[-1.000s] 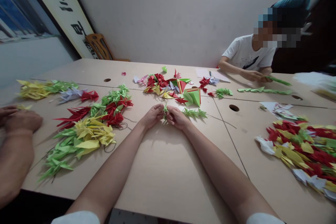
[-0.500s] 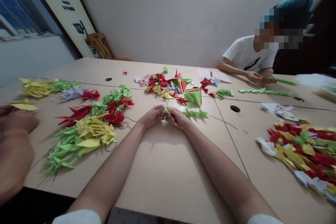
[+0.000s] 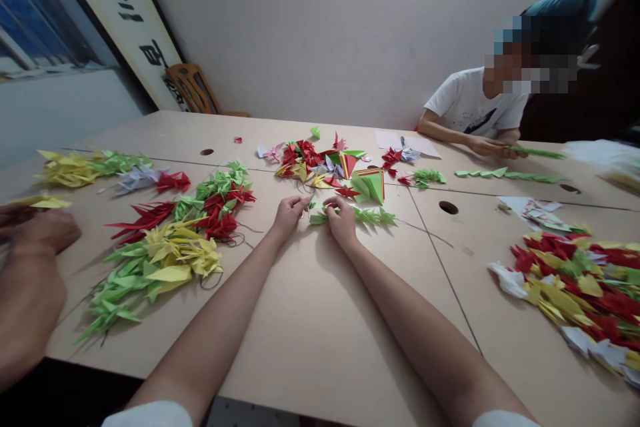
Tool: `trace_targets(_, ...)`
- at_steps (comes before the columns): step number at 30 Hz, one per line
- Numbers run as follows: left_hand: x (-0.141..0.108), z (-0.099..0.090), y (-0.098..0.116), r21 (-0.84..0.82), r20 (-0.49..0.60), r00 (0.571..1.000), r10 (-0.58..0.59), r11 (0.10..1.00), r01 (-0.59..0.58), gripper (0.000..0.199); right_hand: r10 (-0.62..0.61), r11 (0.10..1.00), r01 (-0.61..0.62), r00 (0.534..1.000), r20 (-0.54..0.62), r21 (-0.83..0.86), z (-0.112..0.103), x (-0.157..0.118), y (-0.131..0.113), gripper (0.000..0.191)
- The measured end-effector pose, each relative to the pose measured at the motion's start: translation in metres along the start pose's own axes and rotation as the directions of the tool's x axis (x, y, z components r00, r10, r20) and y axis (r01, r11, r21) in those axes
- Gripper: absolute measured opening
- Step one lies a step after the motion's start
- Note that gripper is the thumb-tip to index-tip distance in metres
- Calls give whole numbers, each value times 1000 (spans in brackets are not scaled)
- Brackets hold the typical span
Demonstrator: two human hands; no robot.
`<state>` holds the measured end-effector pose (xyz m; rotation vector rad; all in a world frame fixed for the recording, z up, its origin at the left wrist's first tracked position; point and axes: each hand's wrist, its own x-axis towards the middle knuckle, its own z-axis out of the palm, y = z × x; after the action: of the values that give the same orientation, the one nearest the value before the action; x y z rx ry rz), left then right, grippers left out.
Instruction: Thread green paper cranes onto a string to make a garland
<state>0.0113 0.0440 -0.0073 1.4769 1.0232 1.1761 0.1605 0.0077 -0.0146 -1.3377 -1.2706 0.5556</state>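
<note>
At the middle of the table, my left hand [image 3: 291, 217] is closed in a pinch; what its fingertips hold is too small to make out. Just to its right, my right hand [image 3: 342, 220] has its fingers closed on a green paper crane [image 3: 317, 217], partly hidden by the fingers. A row of green folded cranes [image 3: 376, 216] lies right beside that hand, and a dark thread [image 3: 430, 233] trails from it to the right. Beyond my hands is a pile of red, yellow and white folded paper [image 3: 305, 155], with a stack of green paper sheets [image 3: 369, 185].
Strung green, red and yellow cranes [image 3: 180, 247] lie to my left. A large colourful heap [image 3: 585, 287] covers the right side. A co-worker's hand [image 3: 45, 230] with yellow paper is at far left; another person [image 3: 480, 103] sits across, holding green paper. The table has cable holes [image 3: 449, 207].
My hands have moved apart; the left went a little left, and the right now rests lower on the green crane by the table. The co-worker's hand at left shifted slightly.
</note>
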Motion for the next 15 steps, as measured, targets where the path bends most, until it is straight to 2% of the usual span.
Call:
trace_targets(3,2,-2,-3,94,-102,995,22,995,-13,39,-73,991,76,997,30,-107,1,0,2,21)
trace_targets(6,3,-5,-5,284,-243,968,59,959,13,34,-141,977,148,988,55,-156,2,-1,3,24)
trace_targets(8,1,-6,-2,436,-361,914,188,900,-13,24,-161,970,171,985,66,-173,2,-2,3,23)
trace_targets(10,-3,-5,3,567,-413,842,348,821,-62,19,-158,971,167,985,69,-169,2,-2,3,21)
trace_targets(11,-5,-4,6,611,-393,833,390,787,-81,20,-147,975,156,987,67,-157,2,-2,2,21)
trace_targets(12,-7,-2,9,638,-337,856,391,764,-98,20,-130,980,138,989,66,-140,1,-2,2,20)
trace_targets(14,-11,3,11,649,-134,946,297,748,-143,18,-95,990,101,994,63,-101,1,-2,1,21)
trace_targets(15,-12,5,11,645,-23,971,238,745,-167,19,-82,993,87,995,60,-83,0,-1,1,21)
